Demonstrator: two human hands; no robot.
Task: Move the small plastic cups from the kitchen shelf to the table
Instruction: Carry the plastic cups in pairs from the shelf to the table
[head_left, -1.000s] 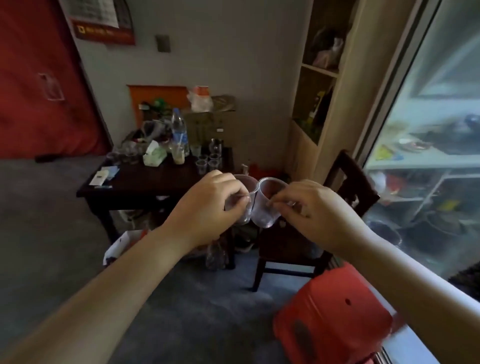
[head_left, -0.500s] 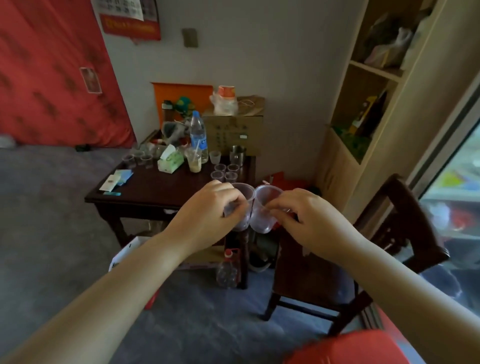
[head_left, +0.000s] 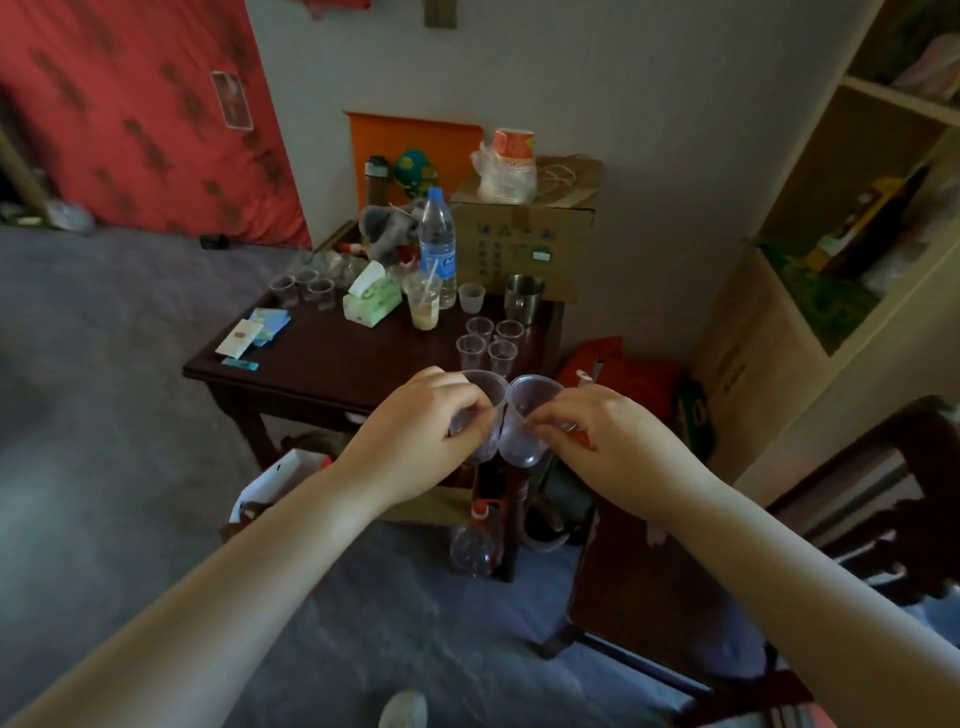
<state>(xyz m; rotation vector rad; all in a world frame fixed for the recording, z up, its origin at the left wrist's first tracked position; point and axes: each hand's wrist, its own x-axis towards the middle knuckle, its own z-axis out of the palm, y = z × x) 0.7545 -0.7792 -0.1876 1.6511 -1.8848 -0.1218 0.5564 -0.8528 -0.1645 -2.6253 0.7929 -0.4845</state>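
My left hand (head_left: 415, 431) grips a small clear plastic cup (head_left: 485, 402), and my right hand (head_left: 597, 441) grips a second clear cup (head_left: 527, 421). The two cups touch side by side, held in the air in front of the dark wooden table's (head_left: 337, 369) near right corner. On the table stand several small clear cups (head_left: 488, 343) in a cluster near its right edge, and three more cups (head_left: 304, 286) sit at its far left. A wooden shelf unit (head_left: 841, 249) stands at the right.
The table also carries a water bottle (head_left: 438, 244), a tissue box (head_left: 371, 304), a drink cup with a straw (head_left: 425, 306), a metal mug (head_left: 523, 299) and a cardboard box (head_left: 524, 244). A dark wooden chair (head_left: 727, 561) stands at my right. An empty bottle (head_left: 475, 540) lies under the table.
I have come closer to the table, which now fills more of the view. Both hands still hold their cups together; the red stool has dropped out of sight.
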